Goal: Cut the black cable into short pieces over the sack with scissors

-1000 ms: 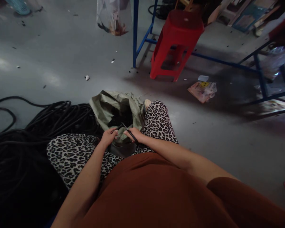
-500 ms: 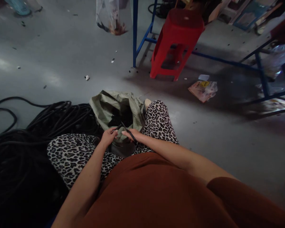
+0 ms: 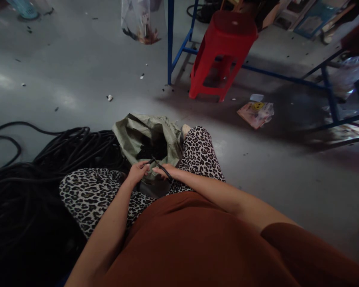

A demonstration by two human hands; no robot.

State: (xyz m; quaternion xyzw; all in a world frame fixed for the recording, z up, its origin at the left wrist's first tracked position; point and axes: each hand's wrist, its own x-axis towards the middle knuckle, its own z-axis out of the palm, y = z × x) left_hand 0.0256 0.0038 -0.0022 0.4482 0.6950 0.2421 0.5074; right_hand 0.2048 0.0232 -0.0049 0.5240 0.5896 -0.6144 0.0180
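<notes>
I sit on the floor with my legs in leopard-print trousers, and an open green sack (image 3: 131, 133) with dark pieces inside stands between my knees. My left hand (image 3: 137, 172) is closed in a pinch on the end of a thin black cable (image 3: 151, 161) just over the sack's mouth. My right hand (image 3: 169, 172) is closed on black-handled scissors (image 3: 163, 170), whose blades meet the cable end. Both hands almost touch each other.
A big tangle of black cable (image 3: 32, 175) covers the floor at my left. A red plastic stool (image 3: 223, 52) and a blue metal frame (image 3: 170, 44) stand ahead. A plastic bag (image 3: 140, 20) hangs at the top; litter (image 3: 255, 113) lies on the grey floor.
My hands have stayed over the sack; the scissors' blades have drawn in towards the cable end, and the right hand has sunk a little.
</notes>
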